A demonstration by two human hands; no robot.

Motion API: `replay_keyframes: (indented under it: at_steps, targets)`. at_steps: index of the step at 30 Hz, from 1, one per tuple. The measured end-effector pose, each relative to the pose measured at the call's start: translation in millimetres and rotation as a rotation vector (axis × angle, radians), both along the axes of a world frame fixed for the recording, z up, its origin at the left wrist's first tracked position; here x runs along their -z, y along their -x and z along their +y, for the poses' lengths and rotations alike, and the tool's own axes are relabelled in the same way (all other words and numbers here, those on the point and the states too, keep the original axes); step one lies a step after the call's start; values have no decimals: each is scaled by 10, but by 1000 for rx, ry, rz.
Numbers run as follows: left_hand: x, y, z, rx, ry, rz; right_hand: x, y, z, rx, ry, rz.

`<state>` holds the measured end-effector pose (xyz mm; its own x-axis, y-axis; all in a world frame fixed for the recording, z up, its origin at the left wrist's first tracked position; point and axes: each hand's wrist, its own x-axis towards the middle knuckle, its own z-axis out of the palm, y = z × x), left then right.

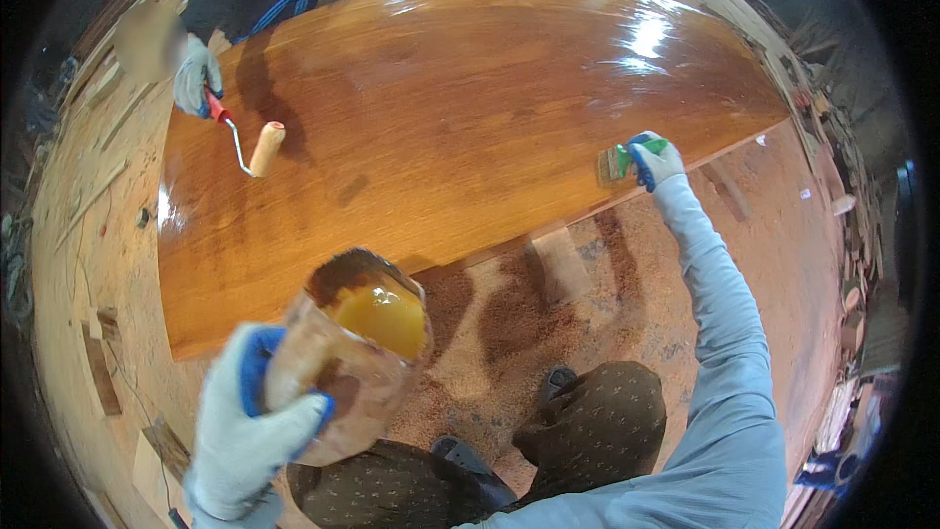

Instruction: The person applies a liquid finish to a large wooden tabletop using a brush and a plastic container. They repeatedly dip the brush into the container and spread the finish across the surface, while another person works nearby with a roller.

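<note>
My left hand [257, 411], in a white and blue glove, is closed round the handle of a brown-stained cut-open jug [367, 387]. Amber liquid, likely varnish [387, 318], shows through its wide mouth. The jug is held up in front of the near left edge of a large glossy wooden panel [441, 127]. My right hand [654, 161], gloved alike, grips a paintbrush [617, 164] by its green handle. Its bristles are at the panel's surface by the near right edge; whether they touch cannot be made out exactly.
Across the panel at the far left, another person's gloved hand [198, 76] holds a paint roller [266, 149] with a red handle over the wood. Wood offcuts [101, 367] lie on the dusty floor at left. More scraps [852, 304] line the right side. A block [563, 264] sits below the panel's edge.
</note>
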<state>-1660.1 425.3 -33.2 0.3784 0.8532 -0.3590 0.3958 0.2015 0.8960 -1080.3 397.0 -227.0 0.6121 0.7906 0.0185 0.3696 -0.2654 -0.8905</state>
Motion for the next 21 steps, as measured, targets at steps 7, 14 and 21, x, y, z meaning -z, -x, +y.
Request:
replay_keyframes:
  at_steps: [7, 14, 21]
  targets:
    - [-580, -146, 808, 228, -252, 11, -1133, 339, -434, 123, -209, 109]
    - [-761, -822, 1580, 452, -403, 7, -1610, 321, -971, 200, -289, 45]
    - [-877, -2126, 2194, 470, -764, 458, -1097, -714, -1798, 374, -401, 128]
